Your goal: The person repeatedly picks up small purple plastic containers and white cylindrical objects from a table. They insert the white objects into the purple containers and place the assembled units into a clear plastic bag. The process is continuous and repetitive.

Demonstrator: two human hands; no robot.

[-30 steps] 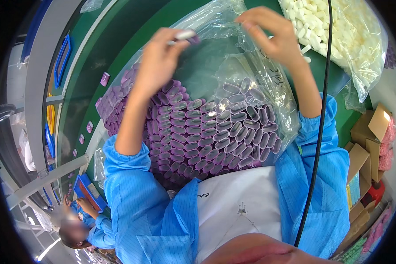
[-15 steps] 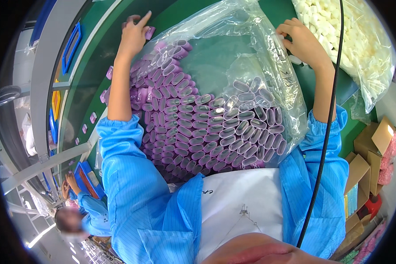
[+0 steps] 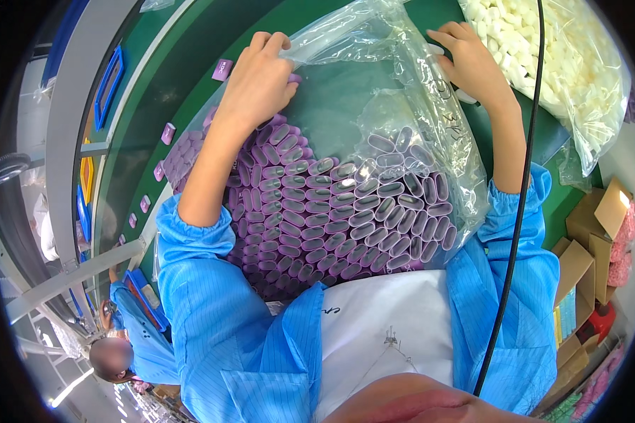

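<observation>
A white block (image 3: 436, 49) is pinched by the half-curled right hand (image 3: 470, 67); far left, the left hand (image 3: 259, 79) is curled downward, its hold unclear.

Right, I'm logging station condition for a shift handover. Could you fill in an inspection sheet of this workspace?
Surface: green worktop, largely covered by plastic and parts.
Job's things: purple oval sleeves packed with open ends showing, some under clear plastic sheeting; white blocks heaped in a clear bag.
Clutter: loose purple pieces scattered at left.
Hands: left hand over the sleeves' far side, a purple piece by its thumb; right hand beside the white blocks, one at its fingertips. Grip unclear on both.
Cables: black cable crossing the view at right.
Surroundings: co-worker in blue at lower left; open cardboard boxes at right.
</observation>
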